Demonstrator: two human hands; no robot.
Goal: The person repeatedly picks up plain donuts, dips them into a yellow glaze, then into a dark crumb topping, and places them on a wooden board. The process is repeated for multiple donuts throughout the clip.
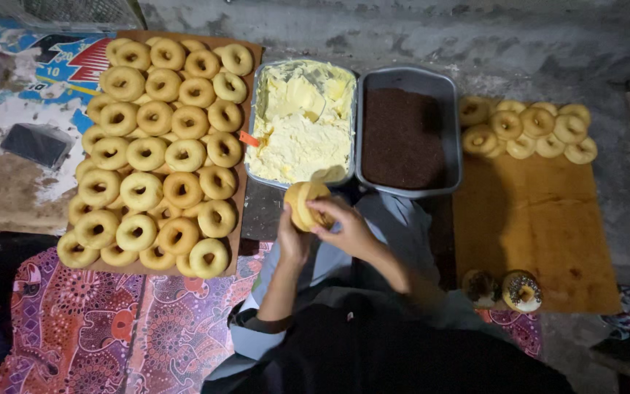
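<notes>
Item: plain golden ring doughnut (306, 205), clasped in both left hand (293, 241) and right hand (345, 228) over grey metal tray of pale yellow buttercream (302, 120); coating step, apparently unstarted.

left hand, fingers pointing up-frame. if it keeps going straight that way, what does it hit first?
The left hand already touches the doughnut that both hands hold. Past that, the near rim of the tray of pale yellow cream looks first in line, though how far the hand sits above it is unclear from this view.

Doughnut (306, 205) half behind hands
</notes>
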